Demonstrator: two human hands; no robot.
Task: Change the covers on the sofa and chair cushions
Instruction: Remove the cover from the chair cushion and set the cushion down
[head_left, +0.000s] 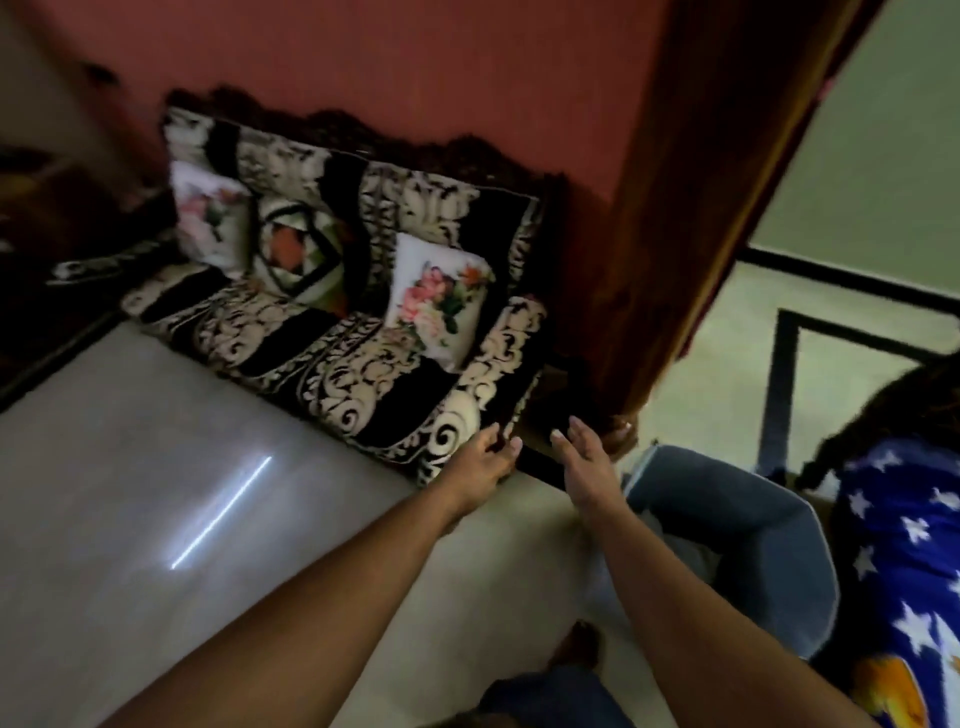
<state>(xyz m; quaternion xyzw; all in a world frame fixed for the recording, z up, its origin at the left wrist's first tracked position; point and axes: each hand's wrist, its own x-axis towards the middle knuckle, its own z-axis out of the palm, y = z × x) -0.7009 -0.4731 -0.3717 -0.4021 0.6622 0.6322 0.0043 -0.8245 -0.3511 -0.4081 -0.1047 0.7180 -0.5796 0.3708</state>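
From the head view, the sofa (332, 332), covered in a black-and-cream scroll pattern, sits against the red wall (415, 67) from ten toward twelve o'clock. The left hand (485, 462), near centre, pinches the front corner of the seat cushion cover (447, 415), fingers curled on the fabric. The right hand (587, 462), just beside it at three o'clock, hangs with straight fingers, holding nothing. Two floral pillows (436, 296) and a patchwork pillow (296, 254) lean on the backrest. A blue basket (737, 545) stands at four o'clock.
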